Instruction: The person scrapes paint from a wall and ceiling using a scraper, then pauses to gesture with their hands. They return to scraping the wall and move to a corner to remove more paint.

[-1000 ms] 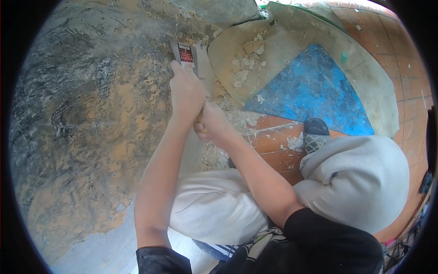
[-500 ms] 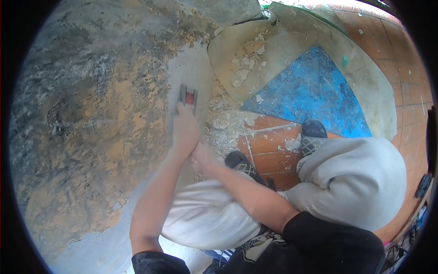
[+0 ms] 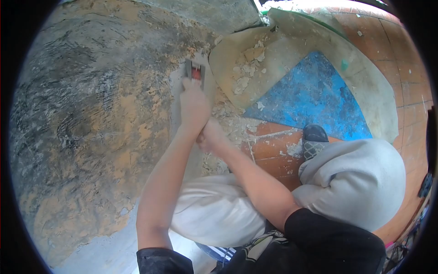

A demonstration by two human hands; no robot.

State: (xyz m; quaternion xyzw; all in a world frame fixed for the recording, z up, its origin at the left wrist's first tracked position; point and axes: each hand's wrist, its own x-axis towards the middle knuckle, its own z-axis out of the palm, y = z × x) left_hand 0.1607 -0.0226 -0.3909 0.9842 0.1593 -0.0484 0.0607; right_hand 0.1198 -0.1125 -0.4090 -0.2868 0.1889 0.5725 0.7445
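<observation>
Both grips are closed on the scraper: the left hand presses over its top near the blade, and the right hand clasps the handle just behind. The blade lies flat on the floor, at the edge of a scraped grey strip. Just to the right, loose flakes litter a peeled-back sheet.

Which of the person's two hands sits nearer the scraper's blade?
The left hand, gripping right behind the scraper blade; the right hand holds lower, nearer the body.
</observation>
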